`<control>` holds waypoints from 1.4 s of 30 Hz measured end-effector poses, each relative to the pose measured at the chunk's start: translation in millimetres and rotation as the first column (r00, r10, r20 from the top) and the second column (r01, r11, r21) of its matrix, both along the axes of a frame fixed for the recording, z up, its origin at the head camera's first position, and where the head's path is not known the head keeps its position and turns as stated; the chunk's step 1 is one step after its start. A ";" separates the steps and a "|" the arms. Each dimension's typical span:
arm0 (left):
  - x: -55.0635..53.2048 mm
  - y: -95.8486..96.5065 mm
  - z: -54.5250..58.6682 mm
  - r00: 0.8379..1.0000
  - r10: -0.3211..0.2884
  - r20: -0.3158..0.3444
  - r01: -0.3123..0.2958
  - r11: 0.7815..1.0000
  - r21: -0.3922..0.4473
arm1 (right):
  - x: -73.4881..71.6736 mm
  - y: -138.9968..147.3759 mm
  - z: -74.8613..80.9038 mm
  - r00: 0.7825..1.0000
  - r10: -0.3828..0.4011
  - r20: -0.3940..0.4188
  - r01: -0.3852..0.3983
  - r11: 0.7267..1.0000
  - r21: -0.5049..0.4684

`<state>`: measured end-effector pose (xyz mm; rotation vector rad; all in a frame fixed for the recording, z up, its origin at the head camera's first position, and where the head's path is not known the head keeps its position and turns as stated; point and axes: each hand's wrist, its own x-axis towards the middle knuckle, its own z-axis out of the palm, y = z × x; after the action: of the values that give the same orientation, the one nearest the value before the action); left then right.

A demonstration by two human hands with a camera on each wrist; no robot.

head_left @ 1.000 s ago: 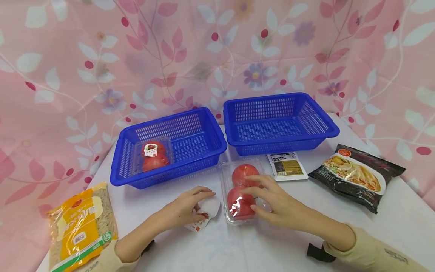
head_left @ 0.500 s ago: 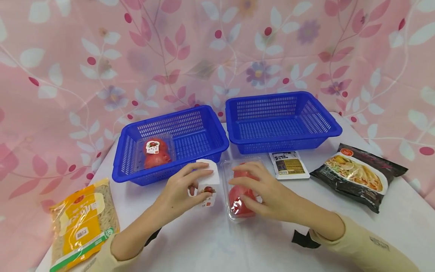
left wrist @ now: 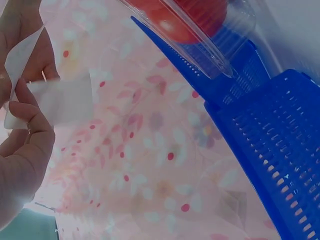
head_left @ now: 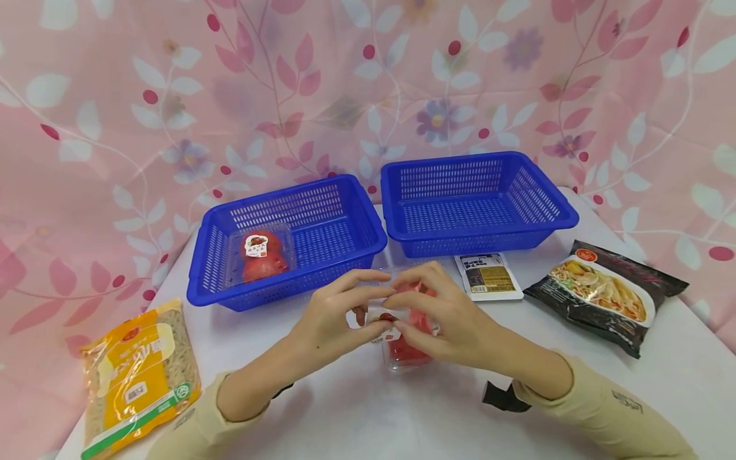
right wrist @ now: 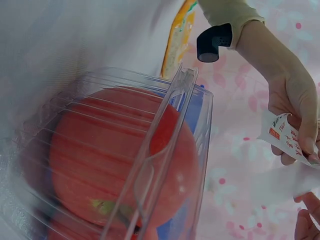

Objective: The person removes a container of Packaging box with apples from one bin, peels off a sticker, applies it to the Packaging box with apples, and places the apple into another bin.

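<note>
My left hand pinches a white label with red and black print, its thumb on the printed side. The paler backing paper hangs from it. My right hand has come up against the left hand at the label. Its fingertips reach the paper's edge, but whether they pinch it is hidden. Just below both hands a clear plastic clamshell of red tomatoes lies on the white table, partly covered by the hands.
A blue basket at left holds another labelled tomato pack. Another blue basket stands at right. A flat white-and-brown packet and a black noodle bag lie to the right, a yellow bag to the left.
My left hand has lifted the label off the table and carried it right, over the clamshell. My right hand has left the tomatoes' top and moved left to meet it.
</note>
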<state>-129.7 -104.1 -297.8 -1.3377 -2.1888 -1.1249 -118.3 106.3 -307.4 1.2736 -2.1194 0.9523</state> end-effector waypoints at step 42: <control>-8.1 1.6 -19.4 0.998 0.012 0.059 -0.010 1.000 -0.025 | -7.3 -3.0 -7.2 0.994 0.048 -0.094 -0.061 0.987 -0.146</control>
<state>-137.7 -102.4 -317.2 -1.3165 -2.2562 -1.1518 -125.6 103.3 -314.5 1.2810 -1.9162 1.0350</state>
